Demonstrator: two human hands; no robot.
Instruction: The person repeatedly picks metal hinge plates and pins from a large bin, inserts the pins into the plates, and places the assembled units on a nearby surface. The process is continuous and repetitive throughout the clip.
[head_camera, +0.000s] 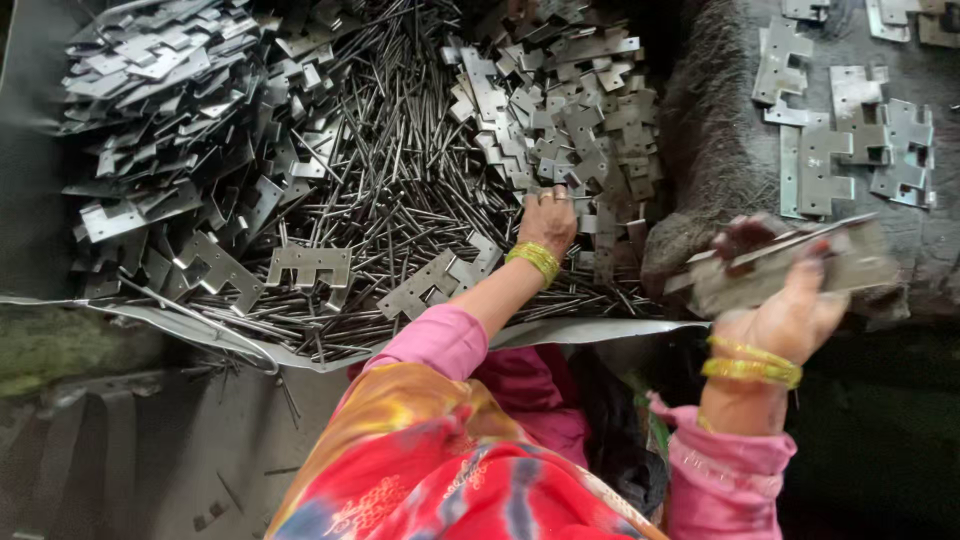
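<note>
A broad heap of grey metal parts fills the upper left and centre of the frame, lying on a pale sheet (150, 322) whose edge curls along the lower left. Largest within it is the stack of flat notched plates (150, 70) at the upper left, overlapping so thickly that single pieces are hard to separate. Through the centre runs a tangle of thin dark pins (390, 170), crossing in every direction, and right of it sits a second pile of smaller hinge leaves (570, 110), its top cut off by the frame edge. At the upper right, on a dark rough surface (720, 150), lie a few assembled hinges (850, 150), well apart from the main heap (the topmost ones are clipped by the edge). The lower centre is taken up by the person's bright red and pink clothing, which hides whatever lies beneath. The right hand (790, 315), at centre right with yellow bangles on the wrist, is closed around a hinge piece (790, 260) with a long thin pin lying along it; motion blur smears the piece, so its outline and how the parts sit together cannot be made out. The left hand (548, 220), also bangled, reaches up into the lower edge of the smaller pile, fingers curled down among the leaves; they are buried, so whether they have closed on anything cannot be told.
</note>
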